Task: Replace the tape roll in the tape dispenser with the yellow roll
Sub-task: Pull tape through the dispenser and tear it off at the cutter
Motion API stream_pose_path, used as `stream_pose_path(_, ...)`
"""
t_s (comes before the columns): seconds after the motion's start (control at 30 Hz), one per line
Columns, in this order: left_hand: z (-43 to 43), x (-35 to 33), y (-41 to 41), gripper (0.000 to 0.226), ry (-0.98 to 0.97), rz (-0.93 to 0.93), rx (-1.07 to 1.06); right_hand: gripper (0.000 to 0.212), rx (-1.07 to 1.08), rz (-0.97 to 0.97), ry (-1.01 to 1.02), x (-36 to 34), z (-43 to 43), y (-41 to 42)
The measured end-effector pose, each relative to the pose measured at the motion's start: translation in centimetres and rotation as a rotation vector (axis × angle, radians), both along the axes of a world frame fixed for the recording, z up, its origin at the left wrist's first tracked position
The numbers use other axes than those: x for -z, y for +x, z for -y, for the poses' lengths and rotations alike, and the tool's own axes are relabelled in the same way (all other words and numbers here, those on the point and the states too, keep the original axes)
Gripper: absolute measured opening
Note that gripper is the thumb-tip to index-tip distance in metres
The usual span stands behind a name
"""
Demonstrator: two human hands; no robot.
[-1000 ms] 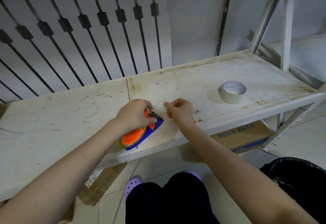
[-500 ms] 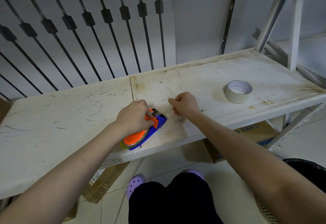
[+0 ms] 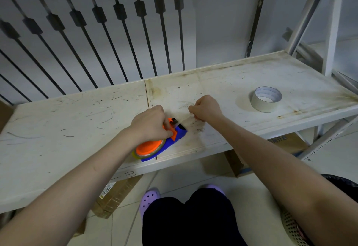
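A blue and orange tape dispenser (image 3: 164, 145) lies flat near the front edge of the white shelf (image 3: 77, 122). A yellowish roll (image 3: 144, 155) shows as a thin ring around its orange hub. My left hand (image 3: 150, 123) presses down on the dispenser's cutter end. My right hand (image 3: 206, 108) is just to the right of it, fingers pinched on a faint clear strip of tape that runs back to the cutter. A pale cream tape roll (image 3: 266, 98) lies flat on the shelf, far to the right of both hands.
Black railing bars (image 3: 120, 33) stand behind the shelf. A white rack post (image 3: 333, 23) rises at the right end. Cardboard boxes (image 3: 280, 145) sit on the floor below. A black bin (image 3: 344, 183) and a mesh basket (image 3: 294, 228) are at lower right, beside my legs.
My right hand has drawn away from the cutter, up and to the right, stretching the clear strip. My left hand has stayed on the dispenser. The camera has shifted slightly.
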State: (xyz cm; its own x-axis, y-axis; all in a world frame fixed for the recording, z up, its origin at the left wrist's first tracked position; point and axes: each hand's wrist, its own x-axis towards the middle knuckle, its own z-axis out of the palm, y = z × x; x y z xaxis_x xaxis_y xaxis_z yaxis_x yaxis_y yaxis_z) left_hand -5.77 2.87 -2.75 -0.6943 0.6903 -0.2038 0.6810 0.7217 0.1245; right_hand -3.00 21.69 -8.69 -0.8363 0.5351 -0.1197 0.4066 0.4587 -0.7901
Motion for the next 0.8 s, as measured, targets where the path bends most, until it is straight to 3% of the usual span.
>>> stream_pose_path(0.23, -0.7, -0.3, -0.1, 0.032, -0.065, 0.001, 0.014, 0.02, -0.01, -0.012, -0.001, 0.7, 0.6, -1.1)
stream_pose_path(0.53, -0.2, -0.1, 0.2, 0.049, 0.014, -0.037, -0.037, 0.031, -0.027, -0.114, 0.058, 2.2, 1.7, -1.8)
stream_pose_path(0.8, -0.2, 0.2, 0.6, 0.038, 0.022, -0.047, -0.033, 0.035, 0.03, -0.146, 0.059, 3.0, 2.6, -2.1)
